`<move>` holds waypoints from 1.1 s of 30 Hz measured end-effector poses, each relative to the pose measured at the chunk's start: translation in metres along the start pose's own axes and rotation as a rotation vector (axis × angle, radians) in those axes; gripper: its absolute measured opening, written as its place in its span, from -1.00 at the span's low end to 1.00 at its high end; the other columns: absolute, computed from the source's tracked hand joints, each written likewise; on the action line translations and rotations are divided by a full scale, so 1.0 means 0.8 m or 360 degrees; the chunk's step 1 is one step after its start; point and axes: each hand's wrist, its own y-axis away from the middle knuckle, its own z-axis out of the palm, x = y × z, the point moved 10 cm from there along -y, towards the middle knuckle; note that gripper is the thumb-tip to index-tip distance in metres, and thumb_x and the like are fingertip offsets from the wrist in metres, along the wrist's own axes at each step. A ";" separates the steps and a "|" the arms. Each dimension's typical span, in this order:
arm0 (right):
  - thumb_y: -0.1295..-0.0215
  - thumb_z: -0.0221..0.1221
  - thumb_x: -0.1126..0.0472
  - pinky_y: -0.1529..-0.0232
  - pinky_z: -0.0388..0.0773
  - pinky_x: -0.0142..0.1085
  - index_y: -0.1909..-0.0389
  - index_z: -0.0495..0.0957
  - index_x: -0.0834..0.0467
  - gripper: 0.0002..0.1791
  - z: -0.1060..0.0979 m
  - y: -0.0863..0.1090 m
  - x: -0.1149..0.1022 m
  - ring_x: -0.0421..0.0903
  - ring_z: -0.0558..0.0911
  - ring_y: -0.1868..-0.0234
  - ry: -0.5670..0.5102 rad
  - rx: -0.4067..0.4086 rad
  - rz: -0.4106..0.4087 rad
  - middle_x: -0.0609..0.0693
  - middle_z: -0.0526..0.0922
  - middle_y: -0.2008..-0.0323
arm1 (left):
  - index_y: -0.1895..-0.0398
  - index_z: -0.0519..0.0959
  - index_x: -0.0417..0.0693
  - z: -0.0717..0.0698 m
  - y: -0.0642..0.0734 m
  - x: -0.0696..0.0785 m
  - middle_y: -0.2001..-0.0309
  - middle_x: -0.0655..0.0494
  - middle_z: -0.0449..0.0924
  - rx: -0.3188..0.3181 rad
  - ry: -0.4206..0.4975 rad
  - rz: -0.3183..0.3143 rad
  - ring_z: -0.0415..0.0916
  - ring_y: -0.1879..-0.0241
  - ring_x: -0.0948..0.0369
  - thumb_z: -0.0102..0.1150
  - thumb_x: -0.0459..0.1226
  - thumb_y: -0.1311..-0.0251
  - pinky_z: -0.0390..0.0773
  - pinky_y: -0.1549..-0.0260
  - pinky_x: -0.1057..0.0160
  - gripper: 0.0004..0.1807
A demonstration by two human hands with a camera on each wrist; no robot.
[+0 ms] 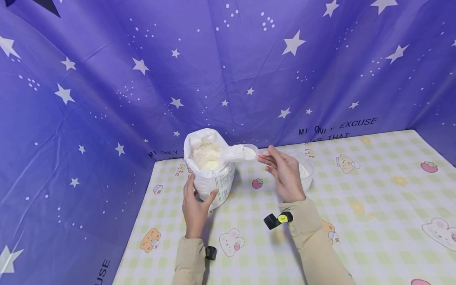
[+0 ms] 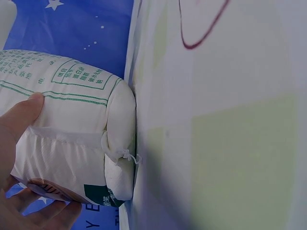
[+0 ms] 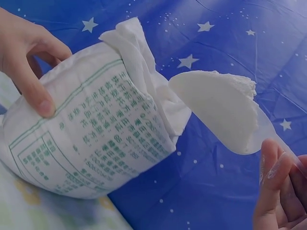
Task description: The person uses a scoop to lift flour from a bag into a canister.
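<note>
A white flour bag with green print stands on the table, its top rolled open over pale powder. My left hand grips its near left side, thumb on the printed face in the left wrist view. My right hand pinches the handle of a translucent plastic scoop just right of the bag's mouth. White powder is heaped in the scoop. Partly hidden behind the right hand, a clear bowl holds white powder.
A checked cloth with cartoon prints covers the table. Purple-blue curtain with white stars hangs close behind the bag and along the left side. Black straps are on the wrists.
</note>
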 end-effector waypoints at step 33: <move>-0.36 0.25 0.07 0.37 0.59 -0.49 0.24 0.70 0.21 -0.74 -0.084 0.019 -0.037 -0.19 0.75 0.20 -0.0160 0.0155 -0.0123 -0.03 0.78 0.28 | -0.48 0.24 -0.07 0.001 0.001 0.001 -0.51 0.02 0.16 0.0004 -0.0008 -0.0002 0.23 -0.44 0.04 0.56 -0.15 0.03 0.52 -0.28 0.09 -0.01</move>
